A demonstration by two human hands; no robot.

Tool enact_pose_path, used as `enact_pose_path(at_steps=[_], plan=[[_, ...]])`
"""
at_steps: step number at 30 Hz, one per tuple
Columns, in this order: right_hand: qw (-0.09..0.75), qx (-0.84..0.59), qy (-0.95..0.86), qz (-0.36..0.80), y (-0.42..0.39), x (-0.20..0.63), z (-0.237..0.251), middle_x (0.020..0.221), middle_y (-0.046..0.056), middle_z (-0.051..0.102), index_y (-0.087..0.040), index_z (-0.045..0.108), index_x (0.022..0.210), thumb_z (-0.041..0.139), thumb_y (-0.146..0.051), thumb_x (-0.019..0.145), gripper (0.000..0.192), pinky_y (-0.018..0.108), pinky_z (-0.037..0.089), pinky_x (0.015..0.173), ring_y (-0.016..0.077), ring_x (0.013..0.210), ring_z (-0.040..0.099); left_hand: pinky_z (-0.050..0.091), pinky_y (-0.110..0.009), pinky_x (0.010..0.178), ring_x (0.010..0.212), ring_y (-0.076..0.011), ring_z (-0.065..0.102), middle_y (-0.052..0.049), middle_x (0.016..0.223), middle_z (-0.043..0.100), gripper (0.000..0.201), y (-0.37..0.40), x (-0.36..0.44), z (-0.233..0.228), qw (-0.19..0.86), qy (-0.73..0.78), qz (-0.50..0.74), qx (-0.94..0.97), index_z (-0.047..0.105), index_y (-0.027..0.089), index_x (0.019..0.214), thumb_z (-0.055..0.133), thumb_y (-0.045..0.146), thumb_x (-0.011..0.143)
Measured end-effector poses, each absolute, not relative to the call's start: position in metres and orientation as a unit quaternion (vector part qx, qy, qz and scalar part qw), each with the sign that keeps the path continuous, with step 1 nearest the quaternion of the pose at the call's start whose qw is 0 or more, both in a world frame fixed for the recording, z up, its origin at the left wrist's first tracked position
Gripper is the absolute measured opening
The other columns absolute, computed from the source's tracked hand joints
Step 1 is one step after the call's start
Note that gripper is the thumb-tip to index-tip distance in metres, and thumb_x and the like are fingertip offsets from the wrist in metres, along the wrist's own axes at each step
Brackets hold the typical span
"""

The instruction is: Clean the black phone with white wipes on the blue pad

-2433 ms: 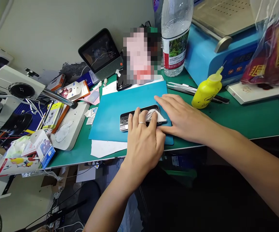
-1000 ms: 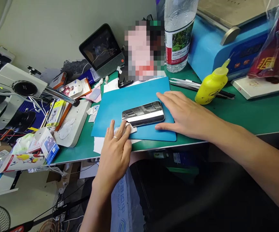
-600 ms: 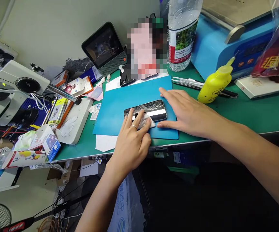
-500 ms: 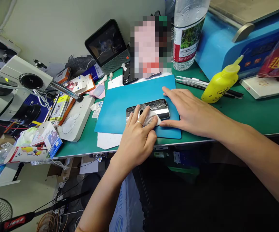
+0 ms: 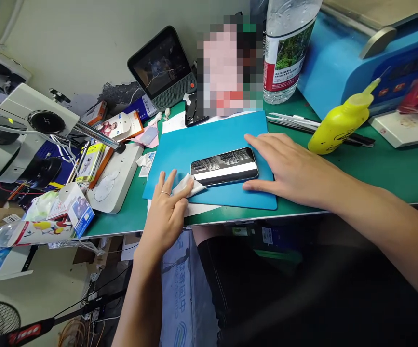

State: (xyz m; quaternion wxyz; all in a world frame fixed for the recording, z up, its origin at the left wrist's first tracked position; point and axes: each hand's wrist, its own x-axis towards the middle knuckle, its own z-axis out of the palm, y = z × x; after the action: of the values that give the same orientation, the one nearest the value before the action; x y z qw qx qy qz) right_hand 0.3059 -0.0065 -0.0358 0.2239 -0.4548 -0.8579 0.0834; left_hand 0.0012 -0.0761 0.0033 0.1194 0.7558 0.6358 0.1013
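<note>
The phone (image 5: 224, 166) lies flat, screen up, on a blue mat (image 5: 209, 140) near the front edge of the green desk (image 5: 393, 173), its long side running left to right. Its glass mirrors bright bands of light. The right hand (image 5: 288, 166) rests flat on the mat at the phone's right end, its fingers (image 5: 262, 141) spread and straight, the thumb lying along the phone's near right corner and the other fingertips beside the far right corner; it grips nothing. The left hand (image 5: 165, 214) sits at the phone's left end, fingers extended and slightly apart, pressing a small white wipe (image 5: 190, 184) down onto the mat with the index and middle fingers. The wipe touches the phone's near left corner. A ring shows on 1 finger of the left hand. White paper (image 5: 197, 209) pokes out from under the mat's front edge.

A yellow squeeze bottle (image 5: 341, 126) lies tilted to the right of the mat, with tweezers (image 5: 295, 120) just behind it. A clear water bottle (image 5: 288, 53) stands at the back beside a blue machine (image 5: 360, 62). A small screen device (image 5: 163, 67) leans by the wall. To the left stand a microscope arm (image 5: 35, 130) and a white pad (image 5: 111, 180).
</note>
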Motion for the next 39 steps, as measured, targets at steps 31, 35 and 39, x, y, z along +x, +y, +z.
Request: enact_pose_path(at_steps=[31, 35, 39], plan=[[0.262, -0.434, -0.859, 0.076, -0.011, 0.307, -0.035, 0.151, 0.027, 0.056, -0.005, 0.038, 0.157, 0.047, -0.069, 0.096, 0.089, 0.061, 0.046, 0.114, 0.0420, 0.143, 0.049, 0.027, -0.065, 0.126, 0.162, -0.0394, 0.019, -0.012, 0.163, 0.045, 0.048, -0.038, 0.104, 0.003, 0.062, 0.558, 0.082, 0.823, 0.059, 0.027, 0.150, 0.039, 0.023, 0.106], [0.269, -0.429, -0.859, 0.077, -0.008, 0.309, -0.038, 0.150, 0.027, 0.056, -0.004, 0.040, 0.157, 0.052, -0.062, 0.097, 0.084, 0.060, 0.047, 0.112, 0.0424, 0.141, 0.050, 0.026, -0.063, 0.127, 0.160, -0.0417, 0.023, -0.013, 0.162, 0.047, 0.049, -0.027, 0.123, 0.004, 0.042, 0.550, 0.072, 0.831, 0.055, 0.026, 0.153, 0.042, 0.025, 0.106], [0.273, -0.425, -0.860, 0.074, -0.005, 0.310, -0.039, 0.150, 0.024, 0.057, -0.012, 0.037, 0.160, 0.055, -0.061, 0.095, 0.084, 0.063, 0.048, 0.110, 0.0438, 0.140, 0.052, 0.027, -0.065, 0.126, 0.160, -0.0418, 0.024, -0.008, 0.164, 0.047, 0.049, -0.022, 0.126, 0.002, 0.041, 0.541, 0.065, 0.837, 0.049, 0.029, 0.157, 0.039, 0.033, 0.110]])
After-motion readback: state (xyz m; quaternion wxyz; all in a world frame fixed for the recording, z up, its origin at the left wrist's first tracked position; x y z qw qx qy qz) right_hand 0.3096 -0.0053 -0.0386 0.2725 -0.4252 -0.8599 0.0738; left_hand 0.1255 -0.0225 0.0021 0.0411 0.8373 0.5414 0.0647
